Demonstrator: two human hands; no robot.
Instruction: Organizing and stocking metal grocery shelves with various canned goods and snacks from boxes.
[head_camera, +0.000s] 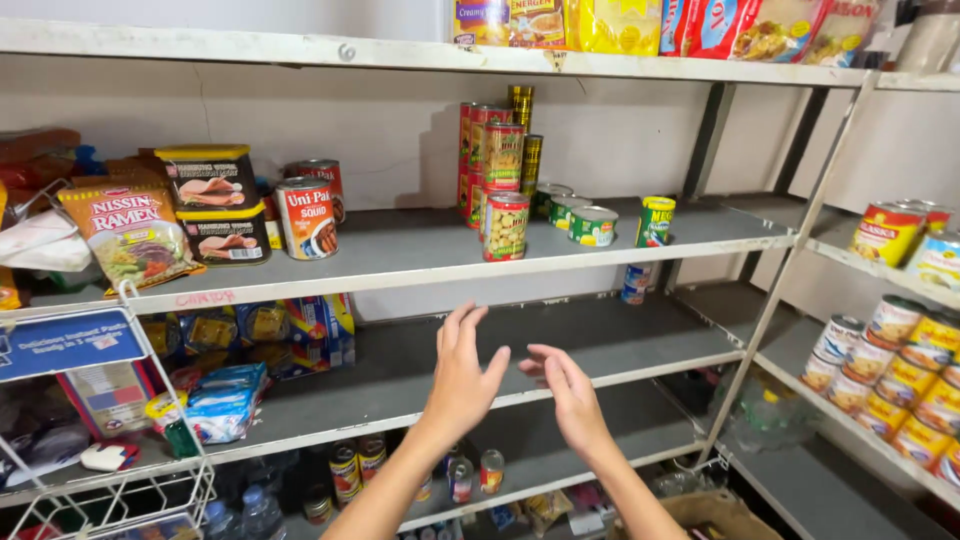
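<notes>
My left hand (462, 375) and my right hand (568, 392) are raised side by side in front of a grey metal shelf (420, 245), fingers spread, holding nothing. Both hover below the shelf's front edge, touching nothing. Nearest above them stands a tin with a picture of beans (506, 227), with a stack of red tins (487, 150) behind it. Low flat tins (592, 226) and a small green and yellow tin (655, 221) stand to the right. A red tin with seafood on its label (306, 218) stands to the left.
Rectangular meat tins (215, 205) and a noodle packet (128, 232) sit at the shelf's left. A white wire rack (130, 480) stands at lower left. Yellow and red tins (900, 375) fill the right-hand shelves. Snack packets (620, 25) line the top shelf. Small bottles (460, 478) stand on a lower shelf.
</notes>
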